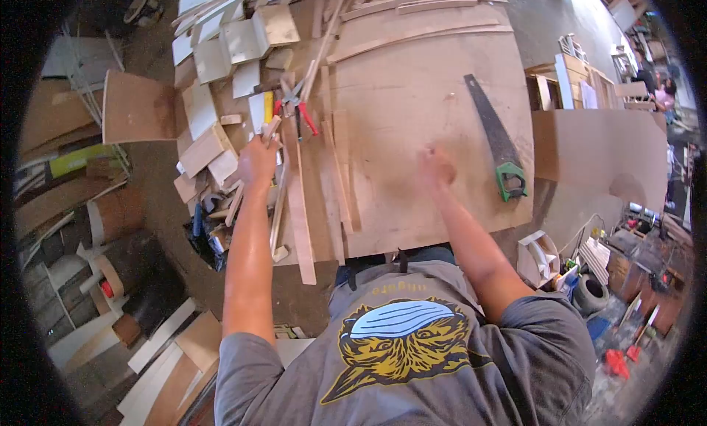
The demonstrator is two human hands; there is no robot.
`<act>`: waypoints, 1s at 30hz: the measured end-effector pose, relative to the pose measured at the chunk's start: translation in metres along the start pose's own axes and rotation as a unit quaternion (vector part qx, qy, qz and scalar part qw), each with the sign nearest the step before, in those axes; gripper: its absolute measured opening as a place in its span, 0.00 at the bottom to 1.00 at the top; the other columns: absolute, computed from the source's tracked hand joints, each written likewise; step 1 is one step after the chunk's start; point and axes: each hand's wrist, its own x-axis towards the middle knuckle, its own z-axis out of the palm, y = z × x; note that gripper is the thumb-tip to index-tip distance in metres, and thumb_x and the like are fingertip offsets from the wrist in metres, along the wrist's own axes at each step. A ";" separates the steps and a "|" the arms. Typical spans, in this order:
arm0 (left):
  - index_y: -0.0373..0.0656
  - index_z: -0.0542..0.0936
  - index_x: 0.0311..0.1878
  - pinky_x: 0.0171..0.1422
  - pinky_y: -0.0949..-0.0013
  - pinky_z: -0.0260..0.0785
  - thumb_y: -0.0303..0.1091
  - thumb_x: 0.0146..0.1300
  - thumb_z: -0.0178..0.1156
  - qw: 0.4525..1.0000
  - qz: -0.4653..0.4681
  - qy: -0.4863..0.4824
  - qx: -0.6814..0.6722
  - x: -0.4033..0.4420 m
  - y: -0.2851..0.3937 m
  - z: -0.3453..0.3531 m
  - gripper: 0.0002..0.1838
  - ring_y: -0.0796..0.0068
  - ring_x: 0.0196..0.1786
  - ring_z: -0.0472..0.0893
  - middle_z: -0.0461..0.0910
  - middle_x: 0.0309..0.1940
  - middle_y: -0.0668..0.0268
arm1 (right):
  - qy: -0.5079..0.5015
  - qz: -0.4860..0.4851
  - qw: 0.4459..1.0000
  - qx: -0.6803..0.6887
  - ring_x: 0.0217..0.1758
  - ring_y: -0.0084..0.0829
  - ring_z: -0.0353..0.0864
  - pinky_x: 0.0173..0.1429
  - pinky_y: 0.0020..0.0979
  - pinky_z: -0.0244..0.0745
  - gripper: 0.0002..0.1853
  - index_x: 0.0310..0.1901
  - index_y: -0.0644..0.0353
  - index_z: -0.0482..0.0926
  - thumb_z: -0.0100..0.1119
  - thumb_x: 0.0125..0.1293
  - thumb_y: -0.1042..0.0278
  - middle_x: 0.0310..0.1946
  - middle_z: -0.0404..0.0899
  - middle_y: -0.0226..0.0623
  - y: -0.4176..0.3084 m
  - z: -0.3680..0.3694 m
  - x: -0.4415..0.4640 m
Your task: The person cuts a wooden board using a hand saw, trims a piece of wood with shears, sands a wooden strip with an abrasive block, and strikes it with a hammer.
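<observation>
My left hand [258, 159] is closed around a small wood offcut [272, 126] at the left side of the worktable. Just beyond it lie red-handled pliers [294, 103] and a yellow-handled tool [268, 106], among wood strips. Over the bare plywood top [398, 94] is my right hand [438, 167], slightly blurred, with its fingers curled in; whatever they may hold is hidden. To its right rests a handsaw [492, 124] with a green handle, its blade pointing away from me. A long thin wood strip [298, 212] lies beside my left forearm and sticks out past the near edge.
Wood offcuts [239, 43] are heaped along the table's left side, and long strips [412, 39] lie at the far edge. A brown board [604, 150] stands to the right. Boards [166, 374] crowd the floor at lower left; a tape roll [591, 293] sits lower right.
</observation>
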 end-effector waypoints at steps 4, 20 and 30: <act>0.42 0.86 0.51 0.54 0.43 0.79 0.56 0.68 0.64 0.999 0.012 0.038 0.015 -0.003 0.011 0.006 0.25 0.43 0.48 0.88 0.88 0.43 0.47 | 0.209 0.040 0.975 -0.068 0.62 0.46 0.77 0.66 0.49 0.71 0.26 0.59 0.51 0.77 0.68 0.66 0.46 0.55 0.78 0.40 0.159 0.003 0.029; 0.38 0.87 0.38 0.48 0.47 0.78 0.68 0.60 0.68 0.992 0.085 0.025 -0.088 -0.113 0.174 0.014 0.35 0.43 0.43 0.88 0.87 0.33 0.47 | 0.216 -0.053 0.950 0.221 0.52 0.51 0.81 0.55 0.49 0.75 0.15 0.59 0.54 0.81 0.59 0.73 0.69 0.47 0.84 0.46 0.234 -0.036 0.016; 0.33 0.85 0.28 0.39 0.54 0.74 0.70 0.52 0.75 0.955 0.002 -0.049 -0.292 -0.204 0.211 0.024 0.39 0.65 0.29 0.82 0.81 0.21 0.57 | 0.163 -0.288 0.810 0.484 0.51 0.54 0.80 0.57 0.48 0.74 0.14 0.55 0.63 0.80 0.59 0.69 0.77 0.47 0.82 0.52 0.031 -0.034 -0.099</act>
